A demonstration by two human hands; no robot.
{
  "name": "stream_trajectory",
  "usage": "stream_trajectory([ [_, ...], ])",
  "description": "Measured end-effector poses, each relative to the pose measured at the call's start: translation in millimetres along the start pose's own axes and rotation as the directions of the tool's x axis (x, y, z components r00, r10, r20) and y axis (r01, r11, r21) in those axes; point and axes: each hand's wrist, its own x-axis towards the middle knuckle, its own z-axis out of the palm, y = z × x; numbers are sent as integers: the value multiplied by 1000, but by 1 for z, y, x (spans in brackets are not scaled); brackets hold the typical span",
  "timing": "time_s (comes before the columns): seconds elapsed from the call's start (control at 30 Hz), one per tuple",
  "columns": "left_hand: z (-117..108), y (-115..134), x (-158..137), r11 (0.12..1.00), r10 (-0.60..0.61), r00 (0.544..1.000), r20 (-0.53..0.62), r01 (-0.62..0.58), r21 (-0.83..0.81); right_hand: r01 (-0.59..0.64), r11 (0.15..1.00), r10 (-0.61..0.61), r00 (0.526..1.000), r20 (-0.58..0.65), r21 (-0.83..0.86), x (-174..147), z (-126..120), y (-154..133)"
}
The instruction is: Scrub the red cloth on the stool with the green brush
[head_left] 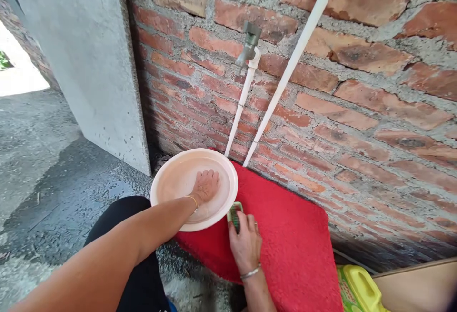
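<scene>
A pale pink plastic basin (189, 162) rests at the near left end of a bright red cloth-like surface (293, 236). My left hand (206, 186) lies inside the basin, its palm down and its fingers stretched out against the inner surface. How much water the basin holds is hard to make out. Just right of the rim, my right hand (246, 240) grips a small green scrubbing brush (234, 216), with the fingers curled round its near side. The hand partly covers the brush, which is close to the red surface; whether they touch I cannot tell.
A grey tap (249, 45) on a white pipe (238, 116) stands against the brick wall (310, 102), beside a longer slanting pipe (285, 78). A grey slab (96, 64) leans at left over wet concrete floor (71, 193). A yellow jug (360, 288) sits at lower right.
</scene>
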Motion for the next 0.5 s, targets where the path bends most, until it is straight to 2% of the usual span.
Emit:
stream_trajectory([
  [0.07,0,0,0,1000,-2,1000,4,2,17,48,998,-47,998,37,-36,6,5,-15],
  [0.13,-2,1,0,999,-1,1000,13,0,37,40,997,-37,998,48,-71,6,6,-9],
  [0.23,-5,1,0,999,2,999,34,-4,48,-57,991,59,998,16,-124,-4,0,34],
  [0.33,-7,2,0,999,3,999,41,-4,38,-243,953,240,970,-37,-178,-26,-19,103],
  [0.4,-8,2,0,999,-1,999,36,-1,32,-395,894,389,919,-69,-214,-47,-39,152],
  [0.5,-10,4,-1,1000,-7,999,45,6,31,-636,735,630,769,-109,-235,-80,-71,215],
])
